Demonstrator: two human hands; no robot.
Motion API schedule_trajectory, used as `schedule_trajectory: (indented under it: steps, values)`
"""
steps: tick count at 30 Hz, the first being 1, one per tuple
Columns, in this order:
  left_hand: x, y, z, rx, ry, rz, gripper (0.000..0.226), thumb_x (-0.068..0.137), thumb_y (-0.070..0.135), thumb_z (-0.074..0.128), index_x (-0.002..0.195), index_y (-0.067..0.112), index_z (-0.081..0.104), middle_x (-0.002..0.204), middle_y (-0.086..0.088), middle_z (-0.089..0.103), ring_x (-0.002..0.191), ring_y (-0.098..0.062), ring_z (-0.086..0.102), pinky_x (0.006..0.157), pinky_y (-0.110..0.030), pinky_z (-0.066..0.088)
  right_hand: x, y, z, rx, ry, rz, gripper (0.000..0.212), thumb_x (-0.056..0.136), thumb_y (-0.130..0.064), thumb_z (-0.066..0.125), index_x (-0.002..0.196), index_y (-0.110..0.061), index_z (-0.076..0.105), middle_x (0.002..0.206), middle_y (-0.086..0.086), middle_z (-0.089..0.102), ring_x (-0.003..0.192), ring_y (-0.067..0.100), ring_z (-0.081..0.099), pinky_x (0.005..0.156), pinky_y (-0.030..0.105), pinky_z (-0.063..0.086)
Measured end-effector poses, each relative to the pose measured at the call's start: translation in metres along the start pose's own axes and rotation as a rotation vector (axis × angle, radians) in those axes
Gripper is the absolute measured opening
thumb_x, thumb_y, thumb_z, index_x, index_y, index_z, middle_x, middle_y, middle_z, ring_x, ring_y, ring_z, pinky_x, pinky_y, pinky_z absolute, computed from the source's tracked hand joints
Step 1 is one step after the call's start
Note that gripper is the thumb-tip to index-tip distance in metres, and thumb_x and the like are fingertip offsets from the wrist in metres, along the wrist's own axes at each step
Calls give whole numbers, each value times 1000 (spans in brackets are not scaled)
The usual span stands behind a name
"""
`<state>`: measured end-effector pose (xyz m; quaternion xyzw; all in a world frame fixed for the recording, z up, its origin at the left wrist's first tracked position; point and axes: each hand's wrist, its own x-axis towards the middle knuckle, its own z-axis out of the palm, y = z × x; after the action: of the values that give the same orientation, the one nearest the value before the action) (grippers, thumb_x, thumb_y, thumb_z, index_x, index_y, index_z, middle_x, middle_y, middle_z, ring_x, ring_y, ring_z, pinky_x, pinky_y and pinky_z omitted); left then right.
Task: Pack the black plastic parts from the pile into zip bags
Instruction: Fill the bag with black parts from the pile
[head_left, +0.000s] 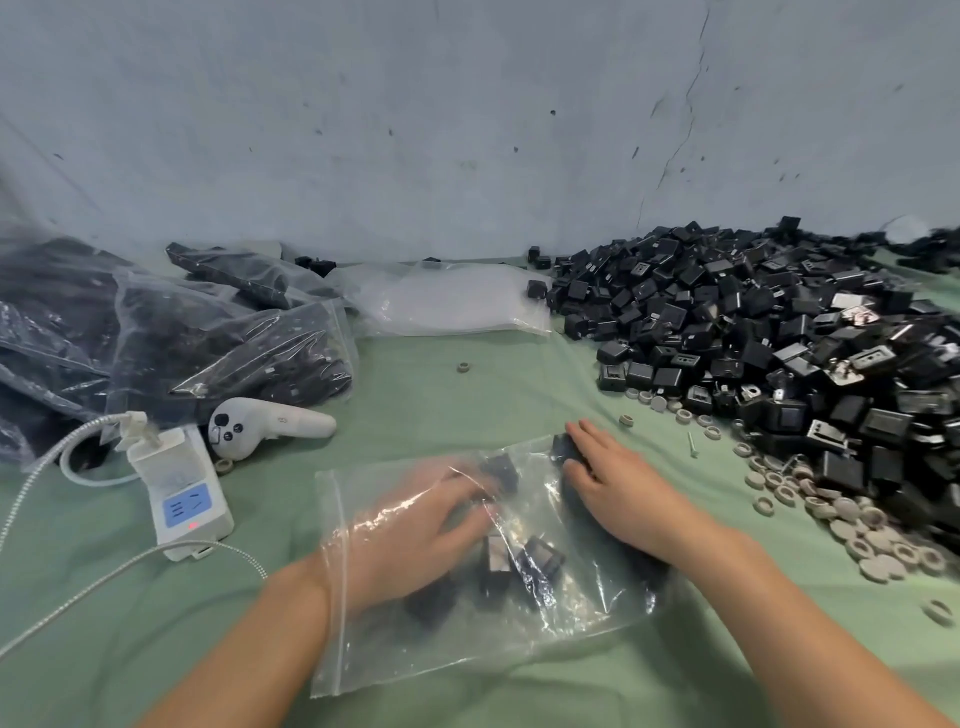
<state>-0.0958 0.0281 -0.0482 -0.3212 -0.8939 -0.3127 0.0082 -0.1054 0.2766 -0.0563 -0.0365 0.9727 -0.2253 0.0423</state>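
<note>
A clear zip bag (571, 608) lies on the green cloth in front of me, its zip strip along the left edge. Several black plastic parts (496, 564) sit inside it. My left hand (421, 530) is inside the bag, reaching in past the zip edge, and shows blurred through the plastic, fingers toward the parts. My right hand (618, 488) lies with straight fingers on the bag's far right corner, touching a black part (563, 448) there. The big pile of black parts (769, 332) fills the right side of the table.
Filled zip bags (223, 343) are heaped at the left, with empty clear bags (447, 301) behind the middle. A white power strip (179, 488) with cables and a white controller (260, 423) lie at the left. Grey rings (857, 530) are scattered along the pile's near edge.
</note>
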Motion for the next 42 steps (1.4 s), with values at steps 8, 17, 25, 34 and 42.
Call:
schedule_trajectory:
  steps: [8, 17, 25, 34, 42]
  values:
    - [21, 10, 9, 17, -163, -74, 39, 102, 47, 42, 133, 30, 58, 128, 16, 51, 117, 2, 48, 106, -16, 31, 1, 1, 7, -93, -35, -14, 58, 107, -41, 20, 160, -26, 0, 167, -7, -8, 154, 17, 3, 124, 42, 5]
    - [27, 10, 17, 81, -191, -61, 65, 98, 56, 39, 156, 30, 26, 160, 15, 27, 143, -1, 27, 116, -17, 17, 1, 1, 3, -45, 7, -28, 58, 107, -43, 22, 160, -27, 6, 167, -7, -3, 154, 15, 4, 124, 41, 9]
    - [25, 11, 15, -33, -178, -73, 44, 102, 45, 45, 145, 43, 42, 137, 31, 38, 121, 30, 27, 105, 0, 18, -3, -6, 2, -95, 7, -63, 58, 106, -46, 25, 160, -26, 12, 167, -9, 2, 154, 15, 5, 124, 38, 10]
    - [36, 9, 19, -29, -259, -130, 62, 84, 70, 30, 144, 64, 13, 153, 34, 29, 137, 1, 39, 117, -35, 32, -5, -7, 3, -136, -13, -93, 57, 104, -54, 22, 158, -39, 10, 167, -6, 1, 154, 19, 0, 125, 39, 4]
    - [42, 4, 29, 84, -258, -219, 71, 82, 69, 22, 144, 39, 37, 144, 10, 50, 131, -12, 49, 111, -39, 39, -11, -36, 11, -240, 52, -297, 49, 108, -41, 17, 157, -37, 18, 166, -12, 9, 154, 17, 1, 124, 41, -5]
